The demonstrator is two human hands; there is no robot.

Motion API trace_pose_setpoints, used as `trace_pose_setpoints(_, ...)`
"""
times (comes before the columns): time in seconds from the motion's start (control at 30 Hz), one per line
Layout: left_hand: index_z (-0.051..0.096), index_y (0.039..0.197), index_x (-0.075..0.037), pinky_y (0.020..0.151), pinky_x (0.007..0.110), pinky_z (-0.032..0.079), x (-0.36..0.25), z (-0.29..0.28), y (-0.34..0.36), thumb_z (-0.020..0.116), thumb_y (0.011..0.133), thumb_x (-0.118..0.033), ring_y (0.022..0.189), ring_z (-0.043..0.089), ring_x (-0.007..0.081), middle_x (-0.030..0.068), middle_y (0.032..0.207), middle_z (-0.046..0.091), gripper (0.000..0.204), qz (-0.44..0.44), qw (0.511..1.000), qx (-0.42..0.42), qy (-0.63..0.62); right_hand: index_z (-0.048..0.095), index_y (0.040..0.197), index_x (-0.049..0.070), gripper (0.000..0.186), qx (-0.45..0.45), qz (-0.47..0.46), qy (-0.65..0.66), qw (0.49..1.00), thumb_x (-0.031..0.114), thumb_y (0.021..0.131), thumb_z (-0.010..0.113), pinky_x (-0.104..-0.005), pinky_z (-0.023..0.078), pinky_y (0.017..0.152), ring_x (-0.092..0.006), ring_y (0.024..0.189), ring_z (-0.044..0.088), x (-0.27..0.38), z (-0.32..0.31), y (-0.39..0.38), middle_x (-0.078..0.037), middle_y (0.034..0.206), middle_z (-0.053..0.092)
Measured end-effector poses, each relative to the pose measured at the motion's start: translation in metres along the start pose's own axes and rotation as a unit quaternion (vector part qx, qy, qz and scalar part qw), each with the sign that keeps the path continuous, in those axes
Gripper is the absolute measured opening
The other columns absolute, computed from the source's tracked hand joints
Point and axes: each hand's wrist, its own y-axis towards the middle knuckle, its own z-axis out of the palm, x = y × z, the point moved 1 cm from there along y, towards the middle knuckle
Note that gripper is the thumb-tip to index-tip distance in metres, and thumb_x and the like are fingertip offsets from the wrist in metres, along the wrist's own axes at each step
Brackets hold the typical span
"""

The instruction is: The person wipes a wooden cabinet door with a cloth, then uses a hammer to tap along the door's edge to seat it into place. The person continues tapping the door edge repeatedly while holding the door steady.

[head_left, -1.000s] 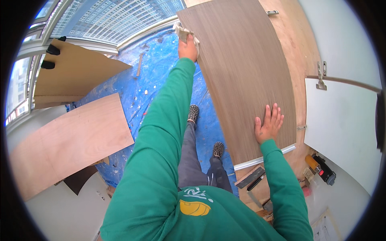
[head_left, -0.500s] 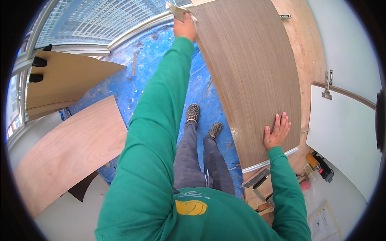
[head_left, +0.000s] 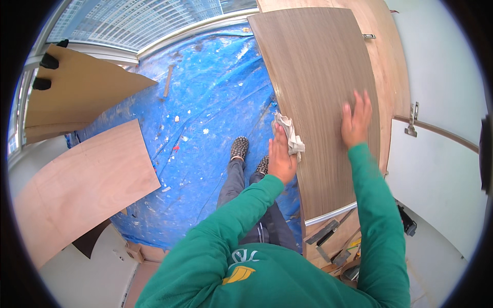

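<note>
A long wood-grain panel (head_left: 321, 66) lies across the workbench on my right, with a pale metallic strip along its near end. At the panel's left edge, my left hand (head_left: 282, 158) presses a crumpled off-white cloth (head_left: 294, 139), its fingers laid along the cloth. My right hand (head_left: 356, 120) is over the right part of the panel, fingers apart and slightly blurred, holding nothing. Whether its palm touches the surface I cannot tell.
Blue sheeting (head_left: 205, 97) with scraps covers the floor. A plywood sheet (head_left: 97, 185) and a brown board (head_left: 77, 92) stand at left. Hand tools (head_left: 328, 233) lie beyond the panel's near end. A white door panel (head_left: 431, 174) with a hinge (head_left: 412, 123) is at right.
My left hand has come back from the panel's far corner to the middle of its left edge, cloth still held. My right hand has moved farther up the panel.
</note>
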Motion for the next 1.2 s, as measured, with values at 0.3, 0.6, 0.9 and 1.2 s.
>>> trace_pose_setpoints(0.3, 0.008, 0.164, -0.008, 0.119, 0.048, 0.030, 0.008, -0.021, 0.123, 0.056, 0.092, -0.004, 0.146, 0.038, 0.0406, 0.0246, 0.161, 0.032, 0.087, -0.050, 0.977, -0.069, -0.197, 0.035, 0.158, 0.022, 0.067, -0.042, 0.007, -0.136, 0.990, 0.060, 0.104, 0.035, -0.0561, 0.008, 0.126, -0.0307, 0.156, 0.018, 0.015, 0.083, 0.096, -0.011, 0.168, 0.024)
trace_pose_setpoints(0.6, 0.040, 0.150, 0.001, 0.106, 0.040, 0.045, 0.005, -0.083, 0.305, 0.054, 0.103, -0.014, 0.128, 0.058, 0.0324, 0.0211, 0.139, 0.059, 0.052, -0.025, 0.952, -0.172, -0.252, 0.034, 0.158, 0.022, 0.067, 0.024, 0.036, -0.139, 0.989, 0.060, 0.103, 0.037, -0.0564, 0.007, 0.126, -0.0311, 0.156, 0.015, 0.026, 0.072, 0.101, -0.010, 0.168, 0.023)
trace_pose_setpoints(0.9, 0.048, 0.143, 0.000, 0.103, 0.038, 0.047, 0.005, -0.058, 0.203, 0.057, 0.103, -0.020, 0.122, 0.061, 0.0260, 0.0149, 0.130, 0.064, 0.046, -0.110, 0.952, -0.114, -0.261, 0.034, 0.158, 0.022, 0.066, 0.000, 0.011, -0.129, 0.992, 0.057, 0.103, 0.042, -0.0566, 0.007, 0.125, -0.0317, 0.156, 0.015, 0.022, 0.073, 0.098, -0.010, 0.168, 0.023)
trace_pose_setpoints(1.2, 0.055, 0.134, 0.002, 0.099, 0.040, 0.047, 0.005, -0.061, 0.255, 0.058, 0.102, -0.020, 0.114, 0.063, 0.0274, 0.0159, 0.124, 0.066, 0.038, -0.100, 0.938, -0.197, -0.267, 0.036, 0.157, 0.022, 0.065, 0.009, 0.030, -0.113, 0.993, 0.055, 0.102, 0.045, -0.0570, 0.008, 0.125, -0.0319, 0.155, 0.017, 0.028, 0.070, 0.102, -0.010, 0.168, 0.024)
